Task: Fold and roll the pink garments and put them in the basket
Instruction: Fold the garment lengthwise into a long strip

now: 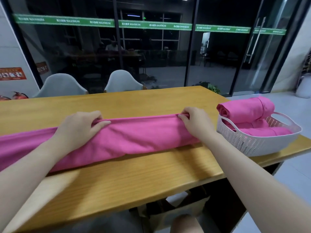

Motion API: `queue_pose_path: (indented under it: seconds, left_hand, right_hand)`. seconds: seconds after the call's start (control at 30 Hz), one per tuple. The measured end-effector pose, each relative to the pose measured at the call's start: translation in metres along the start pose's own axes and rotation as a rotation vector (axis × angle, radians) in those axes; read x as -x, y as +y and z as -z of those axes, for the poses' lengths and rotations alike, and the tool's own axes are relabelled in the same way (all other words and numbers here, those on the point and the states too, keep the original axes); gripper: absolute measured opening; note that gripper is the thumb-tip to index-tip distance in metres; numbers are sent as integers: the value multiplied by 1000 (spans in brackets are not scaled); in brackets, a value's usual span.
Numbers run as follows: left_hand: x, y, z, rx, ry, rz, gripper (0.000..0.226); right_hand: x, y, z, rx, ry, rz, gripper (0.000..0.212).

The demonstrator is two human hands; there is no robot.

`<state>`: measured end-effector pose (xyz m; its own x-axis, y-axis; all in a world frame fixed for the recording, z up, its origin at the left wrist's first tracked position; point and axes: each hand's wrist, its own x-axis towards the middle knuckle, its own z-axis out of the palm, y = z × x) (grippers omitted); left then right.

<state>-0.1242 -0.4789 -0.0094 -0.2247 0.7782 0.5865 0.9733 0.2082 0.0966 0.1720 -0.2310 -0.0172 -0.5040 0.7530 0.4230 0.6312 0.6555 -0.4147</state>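
Your left hand (80, 126) and right hand (193, 121) both pinch the far edge of the pink garment (117, 138), a long folded band across mid-frame on the table (134, 179). It looks soft, light and floppy, so keep your grip on that edge, hands apart. The basket (255, 145) at right already holds rolled pink pieces.

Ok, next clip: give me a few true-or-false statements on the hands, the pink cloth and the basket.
1. Both hands pinch the far edge of the pink garment on the table. True: left hand, right hand.
2. The basket is empty. False: it holds pink rolled garments.
3. The basket sits near the table's right end. True.
4. The garment on the table is already a tight roll. False: it lies as a long folded strip.
5. The basket is dark blue. False: it is white.
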Motion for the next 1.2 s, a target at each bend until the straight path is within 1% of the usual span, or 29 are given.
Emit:
queue_pose_path:
  seconds: [0.2,0.3,0.4,0.57,0.63,0.73,0.87,0.97,1.13,1.2]
  left_hand:
    - [-44,-40,-42,56,-202,138,40]
    - [-46,-58,-72,121,-258,188,40]
    - [-41,-65,-92,103,-267,225,41]
    - [-39,-70,-96,59,-304,199,39]
    - [-40,-72,-97,41,-311,183,38]
    - [-42,-71,-98,36,-334,171,36]
    - [-41,-69,-100,-68,-368,156,40]
    - [-39,-67,-98,-55,-401,157,37]
    - [-48,-70,-93,-8,-354,195,29]
    - [-50,-71,-95,25,-389,209,28]
  right_hand:
    - [-59,20,-44,-132,-78,-136,20]
    - [-70,37,-67,-145,-117,-161,17]
    - [-75,48,-80,-181,-112,-155,13]
    - [-81,54,-88,-124,-96,-167,15]
    - [-81,56,-91,-102,-70,-179,14]
    - [-88,58,-88,-142,-10,-137,19]
    - [-98,51,-82,-99,-45,-127,11]
    - [-95,53,-89,-119,-43,-122,7]
    - [-96,55,-93,-149,-12,-105,2]
    - [-98,58,-95,-153,-18,-122,3]
